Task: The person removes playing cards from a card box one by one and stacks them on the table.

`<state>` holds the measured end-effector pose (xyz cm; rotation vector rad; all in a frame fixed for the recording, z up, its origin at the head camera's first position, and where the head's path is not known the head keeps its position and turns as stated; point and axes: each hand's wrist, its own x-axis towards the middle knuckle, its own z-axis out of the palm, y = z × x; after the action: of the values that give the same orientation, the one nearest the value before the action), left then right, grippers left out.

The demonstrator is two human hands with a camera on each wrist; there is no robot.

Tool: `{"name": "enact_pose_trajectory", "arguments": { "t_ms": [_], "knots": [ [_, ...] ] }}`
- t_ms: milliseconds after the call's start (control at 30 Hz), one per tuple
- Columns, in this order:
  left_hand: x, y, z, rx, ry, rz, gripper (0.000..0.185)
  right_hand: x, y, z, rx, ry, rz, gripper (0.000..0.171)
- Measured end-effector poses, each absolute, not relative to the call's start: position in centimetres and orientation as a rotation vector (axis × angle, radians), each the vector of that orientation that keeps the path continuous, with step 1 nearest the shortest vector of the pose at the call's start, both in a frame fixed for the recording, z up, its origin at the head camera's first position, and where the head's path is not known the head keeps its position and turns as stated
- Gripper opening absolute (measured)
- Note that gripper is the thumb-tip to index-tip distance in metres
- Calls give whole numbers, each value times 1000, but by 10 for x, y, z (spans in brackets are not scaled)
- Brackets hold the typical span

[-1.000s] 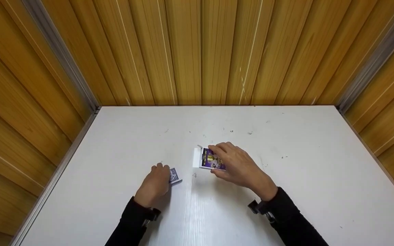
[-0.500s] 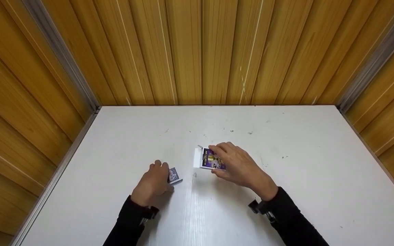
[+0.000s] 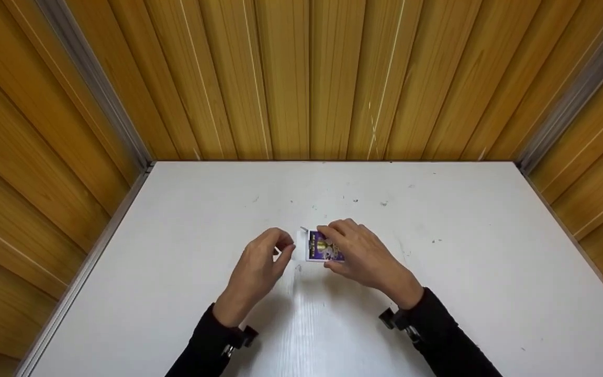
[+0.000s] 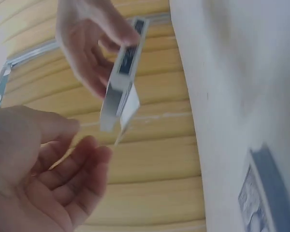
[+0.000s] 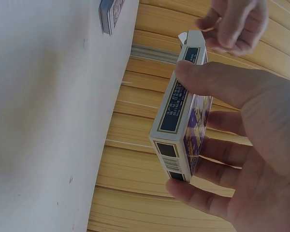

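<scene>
Gripping the card box (image 3: 324, 246), right hand (image 3: 365, 254) faces left hand's (image 3: 257, 269) loosely curled, empty fingers.

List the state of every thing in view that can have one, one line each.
Card box: held off the table, flap open.
Deck of cards: lying flat on the table, untouched.
Right hand: grips the card box.
Left hand: fingers loosely curled by the flap, holding nothing.

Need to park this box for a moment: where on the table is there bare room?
Bare: the white table right of the right hand, the far strip along the wooden wall, and the left side beyond the left hand. Crowded: the centre, where both hands meet at the purple card box, with the blue card deck lying close by.
</scene>
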<state>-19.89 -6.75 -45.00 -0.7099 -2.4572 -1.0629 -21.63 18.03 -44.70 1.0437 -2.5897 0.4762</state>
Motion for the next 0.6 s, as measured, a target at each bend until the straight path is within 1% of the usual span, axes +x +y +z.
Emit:
{"name": "enact_pose_trajectory", "arguments": {
  "t_ms": [200,333,600],
  "knots": [
    [-197,-55,-456,-751,-2383,-1296,16,-214,179,-446,1050,-2589,480,70],
    [-199,-52,-459,-716,-2394,-1444,18,-212,176,-443,1055,-2597,470,70],
    [-202,-53,-463,-622,-2497,-1498,18,-208,173,-440,1099,-2533,452,70]
  ]
}}
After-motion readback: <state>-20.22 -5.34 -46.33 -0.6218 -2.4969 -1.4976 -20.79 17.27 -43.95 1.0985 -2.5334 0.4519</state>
